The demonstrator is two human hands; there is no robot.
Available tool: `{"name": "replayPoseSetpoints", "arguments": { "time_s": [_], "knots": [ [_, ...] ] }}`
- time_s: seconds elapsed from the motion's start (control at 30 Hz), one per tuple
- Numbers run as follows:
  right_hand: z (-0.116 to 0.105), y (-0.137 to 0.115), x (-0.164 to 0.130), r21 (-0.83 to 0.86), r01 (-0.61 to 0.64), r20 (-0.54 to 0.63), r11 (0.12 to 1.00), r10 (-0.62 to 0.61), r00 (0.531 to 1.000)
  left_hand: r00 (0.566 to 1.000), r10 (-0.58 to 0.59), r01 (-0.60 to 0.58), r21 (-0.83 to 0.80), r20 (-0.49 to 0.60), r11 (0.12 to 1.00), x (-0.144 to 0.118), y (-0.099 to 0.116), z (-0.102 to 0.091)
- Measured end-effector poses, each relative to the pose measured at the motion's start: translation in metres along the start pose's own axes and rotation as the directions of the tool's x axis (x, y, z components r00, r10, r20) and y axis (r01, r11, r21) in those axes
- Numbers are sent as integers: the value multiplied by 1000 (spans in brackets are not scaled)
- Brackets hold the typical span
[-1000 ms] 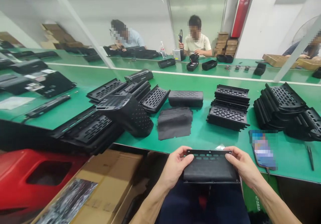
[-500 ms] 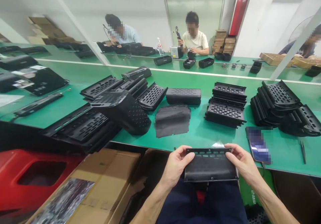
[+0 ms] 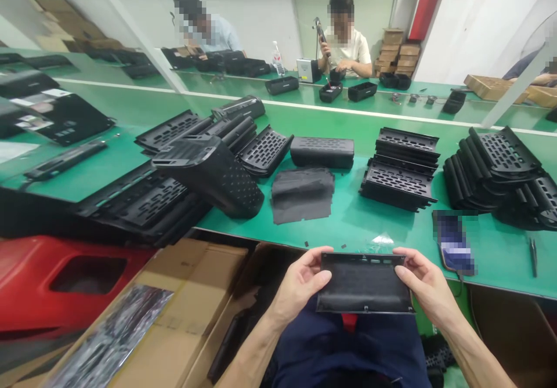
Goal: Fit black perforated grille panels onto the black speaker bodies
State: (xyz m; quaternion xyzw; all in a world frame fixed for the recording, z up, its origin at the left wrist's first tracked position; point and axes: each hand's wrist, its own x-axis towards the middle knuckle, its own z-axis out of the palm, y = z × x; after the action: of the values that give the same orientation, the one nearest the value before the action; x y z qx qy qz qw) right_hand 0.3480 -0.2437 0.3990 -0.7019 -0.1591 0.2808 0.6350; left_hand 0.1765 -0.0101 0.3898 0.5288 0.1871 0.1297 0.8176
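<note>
Green bench [image 3: 348, 225] behind — flat black slotted panel [image 3: 364, 283], cloth-covered.

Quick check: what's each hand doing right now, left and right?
Left hand: closed on the left end of the black panel.
Right hand: closed on the panel's right end.

text: none legible | labels on black cases [image 3: 32, 122] — too small to read
</note>
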Motion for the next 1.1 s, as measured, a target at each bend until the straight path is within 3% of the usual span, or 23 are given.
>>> {"name": "replayPoseSetpoints", "arguments": {
  "time_s": [0.43, 0.77, 1.1],
  "knots": [
    [17, 1, -14, -94, 15, -57, 995, -20, 998, 1000, -15, 16, 77, -20, 997, -26, 5, -13],
    [25, 4, -12, -40, -8, -96, 999, 4, 995, 999, -23, 22, 40, 23, 999, -29, -2, -20],
    [24, 20, -14, 43, -46, -48, 998, 48, 998, 999, 42, -42, -41, -7, 998, -24, -16, -25]
  ]
}}
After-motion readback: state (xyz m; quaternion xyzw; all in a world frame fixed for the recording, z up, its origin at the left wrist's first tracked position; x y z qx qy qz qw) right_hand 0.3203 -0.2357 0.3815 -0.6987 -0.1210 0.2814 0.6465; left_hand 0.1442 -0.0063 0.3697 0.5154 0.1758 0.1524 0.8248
